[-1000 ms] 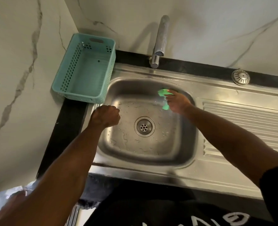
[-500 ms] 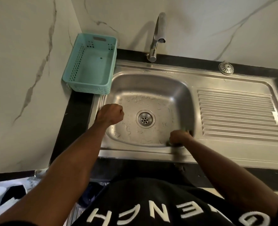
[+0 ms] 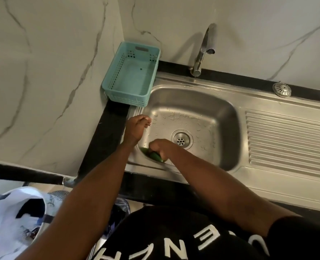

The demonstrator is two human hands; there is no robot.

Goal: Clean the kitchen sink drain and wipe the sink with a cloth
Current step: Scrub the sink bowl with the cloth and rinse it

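A steel sink (image 3: 228, 117) has a round drain (image 3: 181, 140) in the middle of its wet basin. My right hand (image 3: 160, 147) is closed on a green cloth (image 3: 152, 155) and presses it against the basin's near left corner, just left of the drain. Most of the cloth is hidden under the hand. My left hand (image 3: 136, 128) rests on the sink's left rim with its fingers curled, holding nothing.
A teal plastic basket (image 3: 117, 87) sits on the black counter at the sink's back left corner. The tap (image 3: 204, 47) rises behind the basin. A ribbed draining board (image 3: 286, 139) lies to the right, with a round metal strainer (image 3: 281, 89) behind it. White bags (image 3: 11, 218) lie low left.
My right hand has swept the green cloth from the basin's far side, along the near right wall, to the near left corner. The left hand stays on the left rim.
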